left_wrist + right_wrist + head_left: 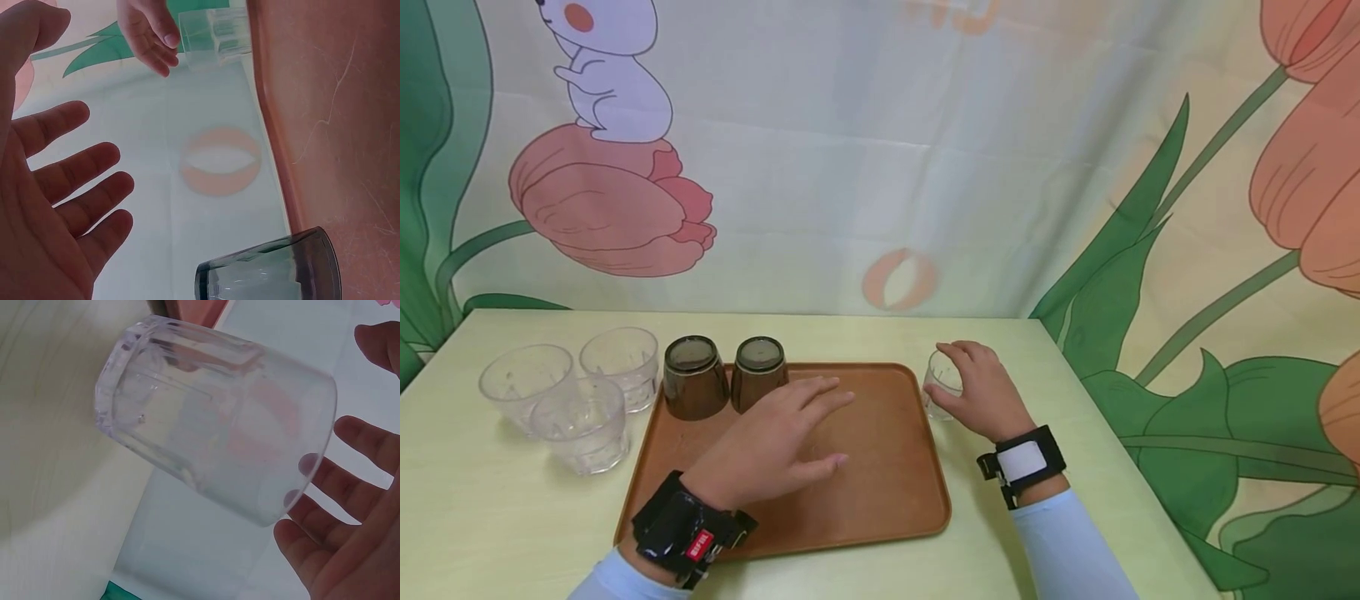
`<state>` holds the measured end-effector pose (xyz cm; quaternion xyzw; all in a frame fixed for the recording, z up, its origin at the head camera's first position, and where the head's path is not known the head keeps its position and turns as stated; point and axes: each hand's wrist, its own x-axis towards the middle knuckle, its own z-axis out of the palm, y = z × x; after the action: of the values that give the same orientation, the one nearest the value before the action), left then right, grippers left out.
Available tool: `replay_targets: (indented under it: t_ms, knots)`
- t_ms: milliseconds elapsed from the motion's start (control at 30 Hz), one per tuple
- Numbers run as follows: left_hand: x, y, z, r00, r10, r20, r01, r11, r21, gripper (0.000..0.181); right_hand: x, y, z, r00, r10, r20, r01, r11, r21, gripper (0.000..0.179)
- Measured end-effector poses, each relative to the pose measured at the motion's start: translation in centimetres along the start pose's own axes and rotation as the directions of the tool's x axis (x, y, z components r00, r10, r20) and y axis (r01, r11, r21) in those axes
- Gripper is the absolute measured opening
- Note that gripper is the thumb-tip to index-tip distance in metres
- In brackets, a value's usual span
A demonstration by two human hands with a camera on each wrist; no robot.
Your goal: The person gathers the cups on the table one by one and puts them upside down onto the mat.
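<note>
My left hand (767, 446) hovers above the brown tray (880, 508), its fingers extended and the thumb apart; nothing is in it. Two dark smoky tumblers, a left one (695, 379) and a right one (758, 371), stand upside down at the tray's back left; the left hand partly covers the right one in the head view. Just right of the tray, a clear drinking glass (212, 419) stands upright on the table. My right hand (988, 392) is beside its rim, with fingers at the far side and thumb apart from the glass in the right wrist view.
Left of the tray stand three wide clear glass cups: a left one (523, 392), a back one (621, 367) and a front one (583, 429). They sit close together on the pale table (467, 517). A printed curtain (820, 167) hangs behind the table and along its right side.
</note>
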<state>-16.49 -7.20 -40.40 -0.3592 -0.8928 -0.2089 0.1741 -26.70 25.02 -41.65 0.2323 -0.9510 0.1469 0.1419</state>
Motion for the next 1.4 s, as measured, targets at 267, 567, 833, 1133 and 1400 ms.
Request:
replay_targets:
  t_ms: [267,567,833,1133,1400]
  knots:
    - [-0.1,-0.1,0.3,0.999,-0.016,0.036,0.016,1.000,-0.004,0.067,0.0,0.3,0.3,1.000,0.009,-0.001,-0.009,1.000,-0.005,0.066]
    - [-0.1,0.1,0.7,1.000,0.006,0.029,-0.005,1.000,-0.003,0.067,0.2,0.5,0.5,0.999,0.041,0.030,-0.041,0.999,-0.011,0.069]
    - [-0.1,0.3,0.9,0.999,0.005,0.051,-0.005,1.000,0.004,0.068,0.3,0.7,0.9,0.997,0.057,0.042,-0.057,0.998,-0.005,0.069]
    - [-0.1,0.4,1.2,0.999,0.015,0.044,-0.015,1.000,0.000,0.066,0.3,0.6,0.9,0.995,0.077,0.057,-0.077,0.997,0.011,0.070]
    - [-0.2,0.3,1.2,0.999,0.007,0.051,-0.007,1.000,-0.001,0.065,0.7,1.0,1.6,0.993,0.100,0.065,-0.102,0.995,0.021,0.072]
